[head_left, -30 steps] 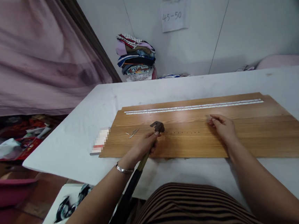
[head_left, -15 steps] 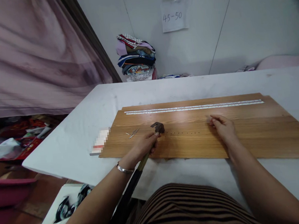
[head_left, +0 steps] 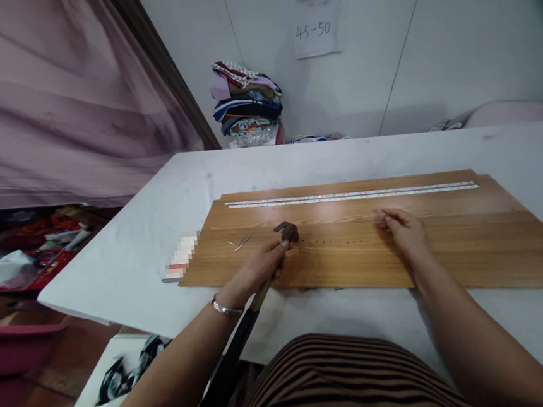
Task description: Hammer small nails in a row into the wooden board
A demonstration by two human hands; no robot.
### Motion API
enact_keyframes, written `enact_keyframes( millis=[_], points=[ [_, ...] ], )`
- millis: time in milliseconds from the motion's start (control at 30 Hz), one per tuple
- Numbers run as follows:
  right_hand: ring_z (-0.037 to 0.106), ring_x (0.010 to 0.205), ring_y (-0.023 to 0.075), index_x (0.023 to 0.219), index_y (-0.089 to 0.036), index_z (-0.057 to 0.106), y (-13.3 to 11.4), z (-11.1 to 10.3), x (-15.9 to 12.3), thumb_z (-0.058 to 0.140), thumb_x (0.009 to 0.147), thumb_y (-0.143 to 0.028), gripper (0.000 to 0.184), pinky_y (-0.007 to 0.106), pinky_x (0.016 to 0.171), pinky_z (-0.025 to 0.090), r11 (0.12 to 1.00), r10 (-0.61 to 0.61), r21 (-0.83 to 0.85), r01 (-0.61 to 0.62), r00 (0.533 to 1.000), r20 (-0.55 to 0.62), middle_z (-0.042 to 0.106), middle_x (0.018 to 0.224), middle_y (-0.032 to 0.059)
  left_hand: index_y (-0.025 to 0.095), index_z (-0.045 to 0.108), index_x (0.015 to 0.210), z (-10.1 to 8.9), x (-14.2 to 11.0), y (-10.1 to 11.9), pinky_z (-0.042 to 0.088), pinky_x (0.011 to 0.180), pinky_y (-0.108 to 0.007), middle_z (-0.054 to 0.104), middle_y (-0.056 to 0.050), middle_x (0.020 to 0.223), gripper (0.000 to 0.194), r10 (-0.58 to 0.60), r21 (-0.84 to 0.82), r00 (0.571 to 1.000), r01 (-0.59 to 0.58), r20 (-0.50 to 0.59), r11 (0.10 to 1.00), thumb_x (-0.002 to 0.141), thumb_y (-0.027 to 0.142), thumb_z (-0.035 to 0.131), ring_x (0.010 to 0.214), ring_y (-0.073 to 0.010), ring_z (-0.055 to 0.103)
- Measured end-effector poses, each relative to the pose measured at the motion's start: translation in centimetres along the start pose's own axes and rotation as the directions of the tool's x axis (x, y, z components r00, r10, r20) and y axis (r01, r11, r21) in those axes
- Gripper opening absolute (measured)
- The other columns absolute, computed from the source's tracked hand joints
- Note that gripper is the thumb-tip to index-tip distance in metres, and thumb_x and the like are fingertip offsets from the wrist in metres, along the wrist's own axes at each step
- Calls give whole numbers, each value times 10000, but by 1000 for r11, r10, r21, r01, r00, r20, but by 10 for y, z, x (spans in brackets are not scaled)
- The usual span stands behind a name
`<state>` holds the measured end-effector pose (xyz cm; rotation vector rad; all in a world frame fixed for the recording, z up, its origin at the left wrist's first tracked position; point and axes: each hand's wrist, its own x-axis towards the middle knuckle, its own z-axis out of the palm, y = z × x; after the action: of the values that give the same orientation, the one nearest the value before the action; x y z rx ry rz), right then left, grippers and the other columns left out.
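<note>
Hammer (head_left: 290,231) gripped nr head by L hand (head_left: 267,262), prob. for control; nails (head_left: 242,243) laid ctr-left, prob. for reach; R hand (head_left: 408,233), ctr-right: grip couldn't be told.

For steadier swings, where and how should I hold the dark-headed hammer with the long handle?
Probably by its straight black handle grip, from your near side: it slants back toward you, whereas your left hand grips close to the dark metal head.

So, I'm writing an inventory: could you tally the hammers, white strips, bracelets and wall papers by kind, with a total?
Hammer: 1
White strips: 2
Bracelet: 1
Wall papers: 2, the upper one cut off by the frame
Total: 6
</note>
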<state>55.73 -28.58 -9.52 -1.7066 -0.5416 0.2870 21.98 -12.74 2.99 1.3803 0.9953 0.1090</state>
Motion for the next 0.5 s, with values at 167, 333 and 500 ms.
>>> enact_keyframes(
  millis=[167, 333, 500],
  points=[
    [727, 728, 208, 1015, -224, 815, -1, 0, -1, 681, 759, -501, 401, 365, 733, 588, 1000, -12, 17, 12, 1000, -3, 795, 805, 55, 165, 617, 1063, -1, -2, 1, 304, 410, -207, 540, 50, 658, 568, 13, -18, 1000, -13, 4, 1000, 869, 696, 668, 439, -70, 430],
    [722, 703, 209, 998, -225, 814, 0, 0, 1, 693, 750, -503, 392, 374, 720, 591, 1000, -6, 25, 6, 1000, -2, 789, 786, 49, 170, 614, 1090, -2, 0, -2, 285, 403, -201, 556, 48, 667, 574, 4, -21, 1000, -4, 6, 1000, 874, 698, 672, 432, -68, 430],
    [731, 717, 220, 999, -218, 814, 2, 1, 1, 702, 758, -495, 385, 399, 757, 606, 1000, 4, 25, -3, 1000, -22, 793, 803, 59, 178, 615, 1073, -1, -1, 0, 300, 410, -204, 539, 53, 646, 564, 5, -30, 1000, -5, 6, 1000, 877, 704, 673, 431, -71, 426]
  ],
)
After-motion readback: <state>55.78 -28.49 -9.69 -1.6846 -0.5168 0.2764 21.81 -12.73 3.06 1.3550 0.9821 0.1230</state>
